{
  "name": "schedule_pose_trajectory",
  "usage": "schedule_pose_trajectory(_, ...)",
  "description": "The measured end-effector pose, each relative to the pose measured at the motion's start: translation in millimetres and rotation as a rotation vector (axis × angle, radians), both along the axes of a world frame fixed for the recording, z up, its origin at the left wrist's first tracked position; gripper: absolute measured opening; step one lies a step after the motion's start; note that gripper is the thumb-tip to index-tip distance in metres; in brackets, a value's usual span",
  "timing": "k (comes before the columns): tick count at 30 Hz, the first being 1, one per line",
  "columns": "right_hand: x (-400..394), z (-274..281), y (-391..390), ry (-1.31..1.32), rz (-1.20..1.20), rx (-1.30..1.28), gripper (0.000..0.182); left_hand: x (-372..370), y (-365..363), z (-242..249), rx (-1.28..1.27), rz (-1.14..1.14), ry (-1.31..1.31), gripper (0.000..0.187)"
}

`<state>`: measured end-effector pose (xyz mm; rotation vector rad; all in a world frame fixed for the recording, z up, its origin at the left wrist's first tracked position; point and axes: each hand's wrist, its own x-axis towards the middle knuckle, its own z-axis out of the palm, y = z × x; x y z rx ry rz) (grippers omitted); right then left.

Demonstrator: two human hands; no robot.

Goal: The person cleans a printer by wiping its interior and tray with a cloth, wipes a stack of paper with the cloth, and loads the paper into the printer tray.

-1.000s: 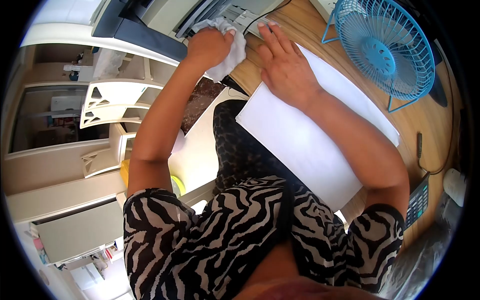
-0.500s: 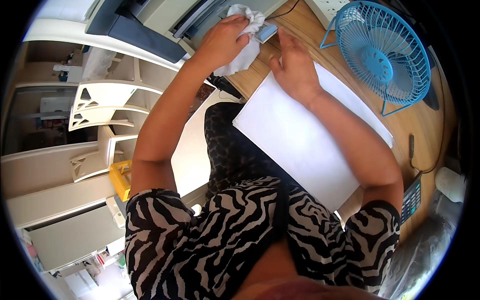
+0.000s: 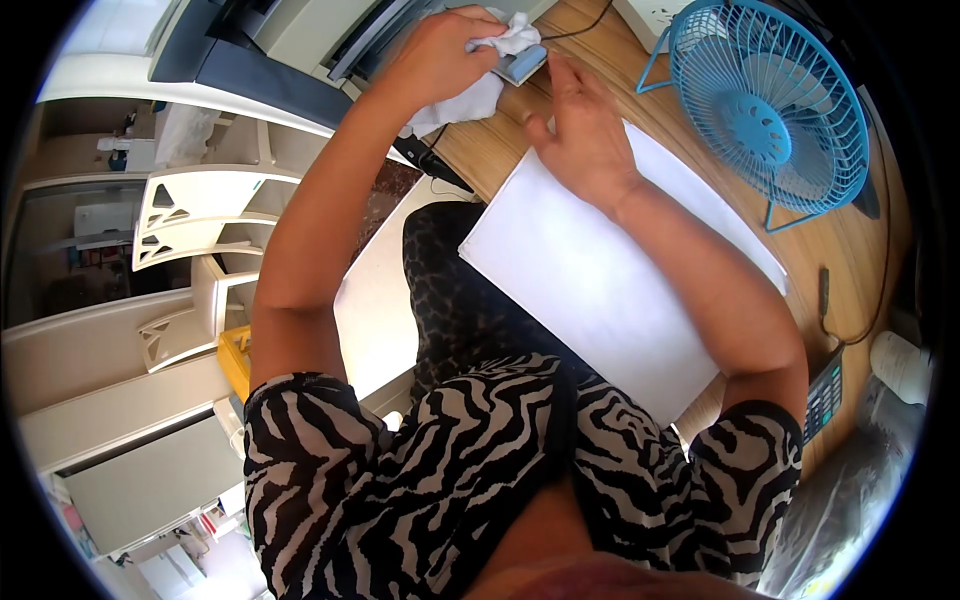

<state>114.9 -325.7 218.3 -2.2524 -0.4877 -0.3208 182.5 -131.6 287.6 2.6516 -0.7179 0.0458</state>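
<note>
My left hand (image 3: 445, 58) is closed on a crumpled white cloth (image 3: 512, 38), and part of the cloth (image 3: 465, 108) hangs below the hand onto the wooden desk. Just right of it lies a small flat item with a pale blue top (image 3: 524, 64), partly hidden by the cloth. My right hand (image 3: 588, 135) rests over the edge of the white paper sheets (image 3: 590, 275), thumb spread away from the other fingers. Its fingertips are right at the blue-topped item's edge, and nothing shows in its grasp.
A blue desk fan (image 3: 765, 130) stands at the right. Grey, printer-like equipment (image 3: 270, 85) is at the upper left, close to my left hand. A calculator (image 3: 823, 400) and a white bottle-like object (image 3: 900, 365) lie near the desk's right side. A thin dark cable (image 3: 585, 30) runs behind my hands.
My left hand has moved left and slightly up, drawing the cloth with it and uncovering more of the blue-topped item. My right hand has shifted slightly left.
</note>
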Motion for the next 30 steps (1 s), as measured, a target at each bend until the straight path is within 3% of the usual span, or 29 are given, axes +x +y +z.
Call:
schedule_pose_trajectory(3, 1.6, -3.8, -0.4, -0.015, -0.012, -0.012, 0.066, -6.0, -12.3, 1.0, -0.069, -0.008, 0.059, 0.032)
schedule_pose_trajectory(9, 4.1, -3.2, -4.4, 0.002, 0.052, 0.059, 0.068, 7.8, 8.1, -7.5, 0.055, 0.126, -0.104, 0.032)
schedule_pose_trajectory(15, 4.5, -5.4, -2.0, 0.049, 0.049, 0.104, 0.069, 1.8, -0.5, -9.2, -0.042, 0.021, 0.01, 0.032)
schedule_pose_trajectory(18, 6.6, -8.6, -3.0, 0.041, 0.06, 0.108, 0.069, 8.3, 5.9, -3.0, 0.088, 0.098, -0.03, 0.032)
schedule_pose_trajectory(24, 4.8, 0.3, -3.1, 0.129, 0.089, 0.173, 0.075, -3.5, -4.9, -5.4, -0.086, -0.018, 0.001, 0.032)
schedule_pose_trajectory(27, 3.6, -0.7, -4.5, 0.137, 0.118, 0.258, 0.077, 6.4, 1.6, -2.6, 0.1, 0.049, -0.091, 0.033)
schedule_pose_trajectory(30, 5.5, -1.5, -5.7, 0.106, 0.106, 0.267, 0.077, -2.7, -4.1, -7.3, 0.015, -0.006, -0.125, 0.032)
